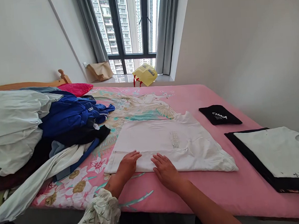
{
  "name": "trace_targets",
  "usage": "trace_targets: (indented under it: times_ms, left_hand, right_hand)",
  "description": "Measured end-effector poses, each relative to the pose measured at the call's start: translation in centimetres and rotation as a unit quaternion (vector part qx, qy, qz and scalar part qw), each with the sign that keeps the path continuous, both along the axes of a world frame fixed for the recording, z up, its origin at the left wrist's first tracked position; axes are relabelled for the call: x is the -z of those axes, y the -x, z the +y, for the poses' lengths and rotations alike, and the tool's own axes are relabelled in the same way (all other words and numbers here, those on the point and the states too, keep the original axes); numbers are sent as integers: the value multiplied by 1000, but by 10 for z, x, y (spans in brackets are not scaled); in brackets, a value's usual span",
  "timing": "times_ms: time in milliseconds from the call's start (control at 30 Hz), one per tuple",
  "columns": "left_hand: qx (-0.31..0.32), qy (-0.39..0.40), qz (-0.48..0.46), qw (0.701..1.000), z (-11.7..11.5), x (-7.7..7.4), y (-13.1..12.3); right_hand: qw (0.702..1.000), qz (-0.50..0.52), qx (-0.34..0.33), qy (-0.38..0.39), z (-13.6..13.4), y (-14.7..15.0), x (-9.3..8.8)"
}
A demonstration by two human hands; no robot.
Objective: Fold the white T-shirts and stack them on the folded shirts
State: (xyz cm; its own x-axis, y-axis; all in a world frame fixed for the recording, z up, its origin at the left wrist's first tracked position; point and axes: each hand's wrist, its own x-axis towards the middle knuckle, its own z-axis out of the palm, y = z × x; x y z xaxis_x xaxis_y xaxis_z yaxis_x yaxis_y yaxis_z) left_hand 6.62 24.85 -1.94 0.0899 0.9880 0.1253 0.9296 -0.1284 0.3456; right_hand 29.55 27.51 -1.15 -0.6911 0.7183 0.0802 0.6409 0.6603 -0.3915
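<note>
A white T-shirt (151,135) lies on its side across the pink bed, its collar end to the right and its hem to the left. The near side is folded over in a long strip. My left hand (128,164) rests flat on this strip towards the hem, fingers stretched out. Close to the shirt's near edge, my right hand (165,170) also lies flat on the strip with its fingers extended. Neither hand grips the cloth. Small printed lettering shows on the shirt beyond my right hand.
A heap of clothes (63,114) covers the bed's left side. To the right lie a folded black garment (220,114) and a stack of folded shirts (273,151). A yellow bag (145,75) and a brown paper bag (100,71) stand by the window.
</note>
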Motion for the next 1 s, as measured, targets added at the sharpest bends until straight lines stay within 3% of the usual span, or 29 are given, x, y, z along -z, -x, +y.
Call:
trace_targets:
  times_ms: [67,167,267,333,433,500,567,667,767,867,933,1000]
  left_hand:
    - [-19,56,35,998,-6,11,-7]
    - [-74,114,86,987,-32,23,12]
    - [-115,146,98,978,-49,19,29]
    - [-114,145,95,978,-44,11,23]
    - [-52,102,78,990,-20,4,-6]
    - [-35,91,76,992,-6,8,-24]
    - [-55,93,87,990,1,19,-30]
    - [-79,78,97,989,3,39,-21]
    - [-90,24,97,991,7,49,-20]
    - [13,-55,70,996,18,45,-50]
    - [118,-85,41,989,30,38,-85]
    - [181,-86,21,980,44,32,-124]
  right_hand:
    - [999,-38,3,26,-1,-5,10]
    - [996,-80,-1,35,-10,-38,27]
    - [995,-96,22,32,-20,-64,28]
    - [995,-86,39,28,-22,-63,20]
    - [999,-35,28,-4,-19,-42,10]
    - [1000,-20,17,-17,-12,-35,11]
    - [999,-26,30,-20,-4,-46,19]
    - [990,-3,124,-67,8,-99,32]
    - [947,71,270,-156,22,-173,40]
    - [901,131,374,-176,39,-237,44]
    - [883,152,424,-135,49,-265,46]
    - [881,148,444,-74,56,-280,49]
